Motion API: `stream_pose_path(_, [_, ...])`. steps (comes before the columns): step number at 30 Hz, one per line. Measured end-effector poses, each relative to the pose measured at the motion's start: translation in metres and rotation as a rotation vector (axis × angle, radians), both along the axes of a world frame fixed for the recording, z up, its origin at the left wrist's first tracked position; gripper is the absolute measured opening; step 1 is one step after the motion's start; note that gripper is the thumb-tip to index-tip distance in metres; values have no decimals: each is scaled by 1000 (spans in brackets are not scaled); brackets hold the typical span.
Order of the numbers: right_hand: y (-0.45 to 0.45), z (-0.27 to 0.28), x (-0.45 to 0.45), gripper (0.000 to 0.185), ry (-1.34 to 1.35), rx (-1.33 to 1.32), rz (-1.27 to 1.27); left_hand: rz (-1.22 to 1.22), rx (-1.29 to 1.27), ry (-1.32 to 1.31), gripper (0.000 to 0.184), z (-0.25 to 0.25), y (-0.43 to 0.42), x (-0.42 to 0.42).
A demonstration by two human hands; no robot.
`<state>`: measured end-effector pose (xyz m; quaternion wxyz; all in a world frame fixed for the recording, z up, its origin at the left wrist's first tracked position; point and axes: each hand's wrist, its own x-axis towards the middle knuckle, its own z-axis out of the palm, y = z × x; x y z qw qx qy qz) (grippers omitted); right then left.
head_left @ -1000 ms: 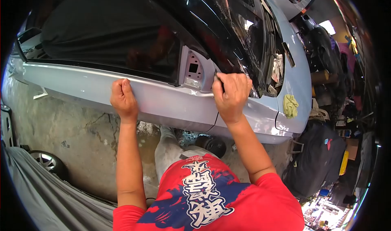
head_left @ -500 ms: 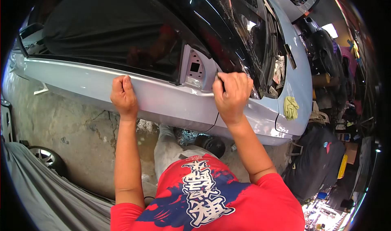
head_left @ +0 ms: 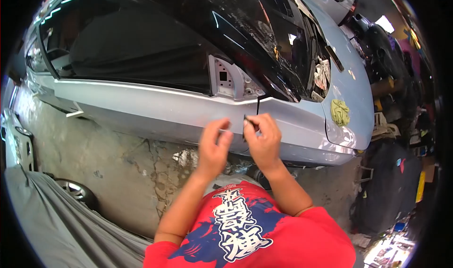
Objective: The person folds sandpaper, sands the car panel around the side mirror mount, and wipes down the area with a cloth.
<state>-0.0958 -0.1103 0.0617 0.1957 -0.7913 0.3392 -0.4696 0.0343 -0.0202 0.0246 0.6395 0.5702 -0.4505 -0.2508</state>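
Note:
In front of the silver car door [head_left: 155, 105], my two hands are close together but apart. My right hand [head_left: 265, 143] is closed, thumb against curled fingers, on a small dark piece [head_left: 246, 119] that pokes out beside the thumb; its kind is hidden by the fingers. Just left of it, my left hand [head_left: 214, 147] is slightly blurred, with thumb and fingers spread and nothing visible between them. Above the hands is the bare triangular mirror mount [head_left: 224, 76] at the front corner of the dark side window [head_left: 137, 46].
A green cloth [head_left: 339, 112] lies on the light blue hood [head_left: 354, 88]. Crumpled paper [head_left: 322, 74] sits by the windshield base. On the concrete floor [head_left: 122, 173] are a wheel [head_left: 75, 190] and a grey cover [head_left: 56, 216]. Black covered items [head_left: 387, 187] stand at right.
My left hand has left the door's upper edge, moved right and opened. My right hand has come down from the mirror mount area with the dark piece. The view has shifted slightly.

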Motion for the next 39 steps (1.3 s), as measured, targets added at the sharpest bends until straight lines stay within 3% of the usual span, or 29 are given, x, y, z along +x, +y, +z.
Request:
stream_pose_path(2, [24, -17, -1, 15, -8, 45, 20, -91, -16, 225, 31, 6, 16, -25])
stream_pose_path(8, [91, -18, -11, 37, 112, 213, 282, -20, 58, 445, 32, -26, 67, -33])
stream_pose_path(9, [98, -23, -15, 39, 107, 204, 332, -18, 63, 510, 29, -18, 73, -33])
stream_pose_path(12, [110, -24, -28, 34, -21, 497, 429, 4, 77, 644, 17, -35, 84, -30])
stream_pose_path(16, [108, -11, -34, 26, 8, 608, 392, 38, 9, 651, 13, -26, 90, -40])
stream_pose_path(22, [91, -15, -43, 17, 42, 484, 397, 169, -116, 582, 12, -7, 73, -57])
stream_pose_path(26, [51, -20, -65, 15, 44, 444, 469, 111, -119, 690, 11, -9, 43, -81])
stream_pose_path(30, [-9, -28, -88, 16, 65, 572, 503, 73, -166, 764, 13, -5, -9, -107])
stream_pose_path(32, [-37, -28, -93, 17, 66, 691, 540, 194, -142, 650, 12, -5, -39, -111])
stream_pose_path(33, [-50, -18, -95, 18, 131, 615, 527, 242, -148, 580, 12, -13, -56, -111])
stream_pose_path(37, [-110, 11, -91, 15, -43, 153, 464, 579, -169, 213, 16, -4, -113, -83])
stream_pose_path(39, [-140, 15, -83, 15, -162, 81, 385, 666, -246, 233, 16, 3, -136, -71])
